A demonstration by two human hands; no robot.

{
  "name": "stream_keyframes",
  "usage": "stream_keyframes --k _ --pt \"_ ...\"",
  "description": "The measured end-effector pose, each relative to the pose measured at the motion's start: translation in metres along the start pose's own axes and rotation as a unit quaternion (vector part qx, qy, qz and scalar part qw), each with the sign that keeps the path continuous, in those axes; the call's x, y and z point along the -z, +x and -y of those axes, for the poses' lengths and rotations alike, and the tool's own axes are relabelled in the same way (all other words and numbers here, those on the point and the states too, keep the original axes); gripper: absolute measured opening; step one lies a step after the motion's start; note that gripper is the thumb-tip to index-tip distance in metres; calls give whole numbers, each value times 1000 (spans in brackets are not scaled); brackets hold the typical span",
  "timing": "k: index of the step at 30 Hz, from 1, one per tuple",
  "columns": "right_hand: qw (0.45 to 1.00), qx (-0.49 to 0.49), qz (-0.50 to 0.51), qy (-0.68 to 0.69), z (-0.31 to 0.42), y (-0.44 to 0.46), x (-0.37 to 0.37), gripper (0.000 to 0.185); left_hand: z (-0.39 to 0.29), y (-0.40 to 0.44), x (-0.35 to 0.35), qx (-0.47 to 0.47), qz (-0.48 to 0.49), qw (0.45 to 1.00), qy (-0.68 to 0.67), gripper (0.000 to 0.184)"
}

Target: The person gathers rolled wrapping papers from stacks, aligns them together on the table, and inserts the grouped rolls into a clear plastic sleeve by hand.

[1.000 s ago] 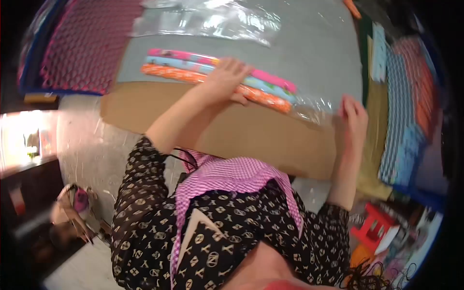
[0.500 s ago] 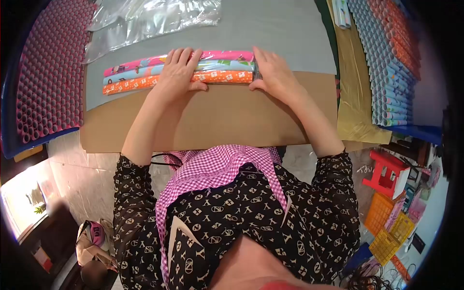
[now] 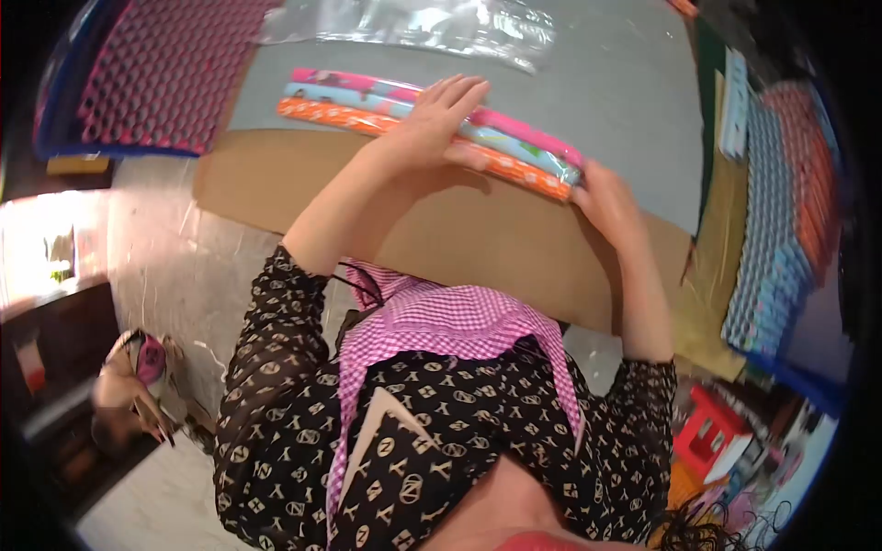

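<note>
Three patterned rolls of wrapping paper, pink, light blue and orange, lie side by side in a clear plastic sleeve (image 3: 514, 151) on the table. My left hand (image 3: 432, 129) rests across the middle of the pack, its fingers stretched over the rolls and its thumb along the near orange roll (image 3: 528, 174). At the right end, my right hand (image 3: 611, 204) has its fingers bent round the edge of the sleeve. Part of that grip is hidden behind the hand.
Clear plastic bags (image 3: 441, 28) lie at the table's far side. Pink-ended tubes fill a blue crate (image 3: 64, 138) on the left. Stacked blue and orange rolls (image 3: 772, 230) stand on the right. Grey sheet (image 3: 634, 110) and brown cardboard (image 3: 413, 220) cover the table. A red stool (image 3: 707, 427) is at lower right.
The view has turned, so the table and pack now appear slanted down to the right. My right hand has gone from lying flat against the pack's end to fingers bent round it.
</note>
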State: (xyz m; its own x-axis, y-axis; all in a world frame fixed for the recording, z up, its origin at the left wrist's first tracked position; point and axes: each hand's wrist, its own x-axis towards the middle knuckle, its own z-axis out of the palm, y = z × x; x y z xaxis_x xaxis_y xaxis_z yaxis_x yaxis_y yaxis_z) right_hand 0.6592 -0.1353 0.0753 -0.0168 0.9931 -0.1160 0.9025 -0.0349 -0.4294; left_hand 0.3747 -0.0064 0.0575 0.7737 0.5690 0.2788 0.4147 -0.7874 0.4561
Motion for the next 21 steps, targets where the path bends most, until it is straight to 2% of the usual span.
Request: stream_keyframes --k 1,2,4,6,8,9,10,12,14,16,17,18,19,21 --pt "1000 20 3 4 1 -1 1 29 10 -2 6 1 -48 999 -9 87" --pt "1000 12 8 -10 3 -3 2 27 30 -8 13 13 -53 999 3 87" --pt "1000 10 13 -22 5 -3 -1 26 69 -25 31 119 -235 963 -57 71" --pt "999 1 26 -42 1 -4 -2 24 95 -49 61 305 -329 888 -97 57" --pt "999 4 25 -44 -1 -4 -2 23 196 -101 69 298 -360 868 170 39" --pt "999 8 26 -46 -1 -5 -3 23 187 -107 86 406 -297 862 62 38" --pt "999 7 28 -46 -1 -6 -5 23 177 -111 101 503 -227 833 -46 38" --pt "1000 28 -2 -1 0 -9 -10 20 182 -118 100 510 -221 828 -76 37" --pt "1000 20 -7 -14 8 -16 -15 18 190 -127 94 517 -214 822 -108 37" --pt "999 14 -10 -30 10 -25 -18 16 198 -137 87 458 -322 776 -290 35" --pt "996 59 -60 -42 8 -31 -21 14 203 -143 87 461 -322 774 -291 35" --pt "987 106 -109 -53 7 -35 -23 12 200 -146 90 460 -329 749 -344 36" --pt "987 108 -105 -53 4 -38 -24 12 197 -148 92 458 -335 723 -395 37" --pt "976 146 -139 -81 -3 -45 -26 13 175 -139 98 486 -360 704 -372 40"
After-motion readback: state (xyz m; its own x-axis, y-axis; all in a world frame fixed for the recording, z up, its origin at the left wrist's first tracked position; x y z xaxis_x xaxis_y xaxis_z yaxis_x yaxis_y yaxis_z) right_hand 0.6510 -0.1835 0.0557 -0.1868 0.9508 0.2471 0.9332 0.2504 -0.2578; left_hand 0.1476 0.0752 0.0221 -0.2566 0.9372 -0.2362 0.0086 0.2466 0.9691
